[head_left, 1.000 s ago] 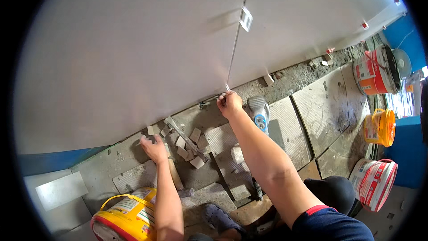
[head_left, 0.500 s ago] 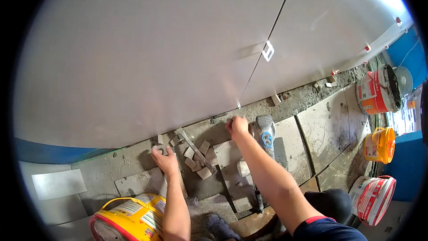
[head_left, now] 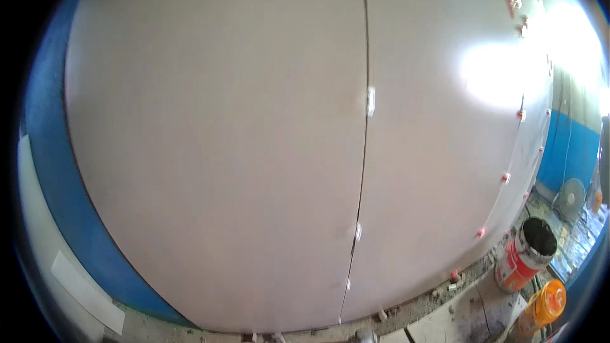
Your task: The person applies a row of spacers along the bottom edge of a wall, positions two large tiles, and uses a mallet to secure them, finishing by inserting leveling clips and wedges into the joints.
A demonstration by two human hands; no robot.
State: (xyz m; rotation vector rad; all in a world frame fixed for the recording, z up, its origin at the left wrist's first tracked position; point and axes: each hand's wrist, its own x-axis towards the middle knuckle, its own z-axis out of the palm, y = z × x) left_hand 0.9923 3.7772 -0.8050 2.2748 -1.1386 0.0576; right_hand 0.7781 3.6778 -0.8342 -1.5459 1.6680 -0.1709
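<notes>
Two panels (head_left: pixel 216 152) | narrow gap (head_left: pixel 367 57) between edges | clips (head_left: pixel 371 101) along it

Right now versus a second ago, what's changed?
The view tilted up the wall panels; both hands left the frame. Before that, the right hand drew back from the lowest white clip on the seam. Clip, red-and-white bucket and yellow bucket stayed put.

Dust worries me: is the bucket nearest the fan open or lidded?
Open: the red-and-white bucket shows its dark interior.

Both hands (forearms too) are outside view.
</notes>
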